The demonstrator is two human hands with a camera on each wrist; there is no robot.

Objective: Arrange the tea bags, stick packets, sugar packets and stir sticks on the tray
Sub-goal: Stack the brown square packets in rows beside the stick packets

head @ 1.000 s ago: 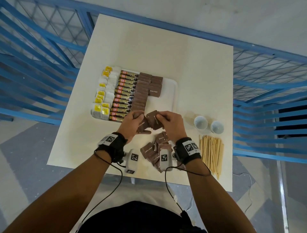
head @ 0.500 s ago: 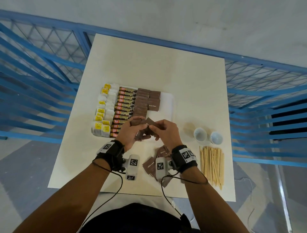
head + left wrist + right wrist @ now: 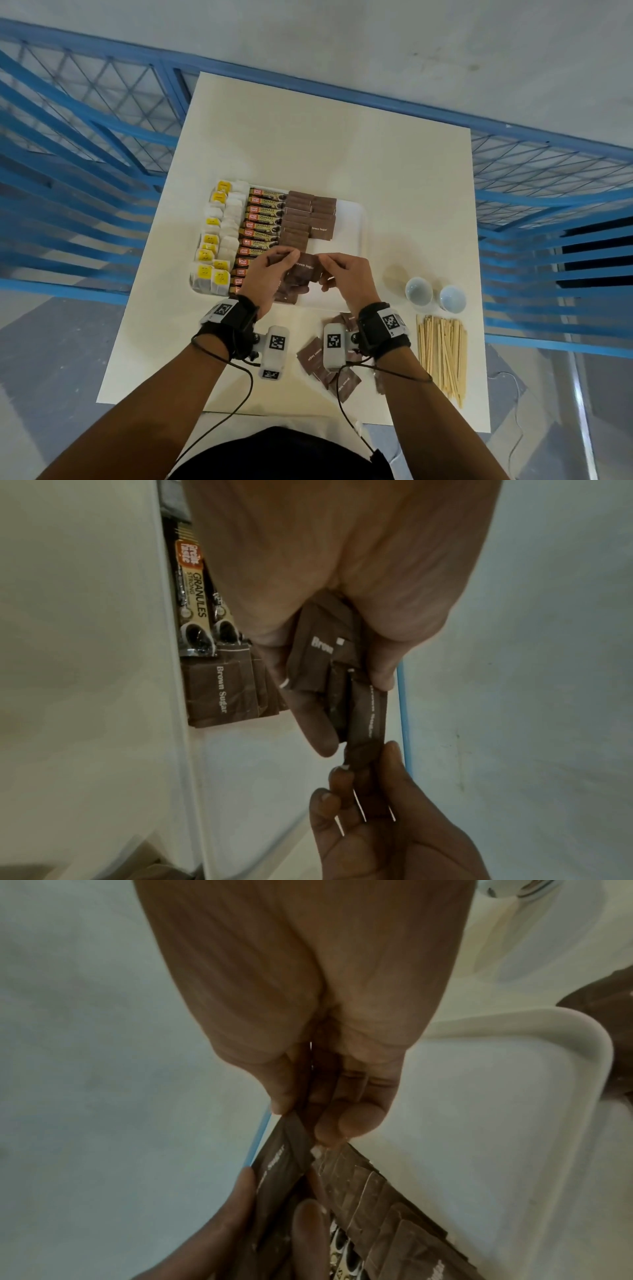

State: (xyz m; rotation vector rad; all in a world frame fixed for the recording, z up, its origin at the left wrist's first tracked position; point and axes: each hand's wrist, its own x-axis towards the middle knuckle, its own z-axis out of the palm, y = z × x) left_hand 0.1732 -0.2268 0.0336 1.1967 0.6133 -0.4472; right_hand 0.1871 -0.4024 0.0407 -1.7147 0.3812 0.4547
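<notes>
A white tray [image 3: 352, 219] holds rows of yellow-tagged tea bags [image 3: 219, 240], coffee stick packets [image 3: 263, 219] and brown sugar packets [image 3: 308, 216]. Both hands hover over the tray's near edge. My left hand [image 3: 270, 274] grips a small stack of brown sugar packets [image 3: 325, 664]. My right hand [image 3: 342, 277] pinches the end of one brown sugar packet [image 3: 306, 269] from that stack, and the same packet [image 3: 281, 1153] shows in the right wrist view. More loose sugar packets [image 3: 313, 356] lie on the table near my wrists. Wooden stir sticks [image 3: 443, 353] lie in a pile at the right.
Two small white cups [image 3: 419, 291] stand right of the tray, behind the stir sticks. The cream table [image 3: 325, 147] is ringed by a blue metal railing [image 3: 85, 137]. The tray's right part [image 3: 346, 246] is bare.
Both hands have lifted away from the loose pile and moved forward over the tray's near edge. The right hand now pinches a single packet drawn out of the left hand's stack.
</notes>
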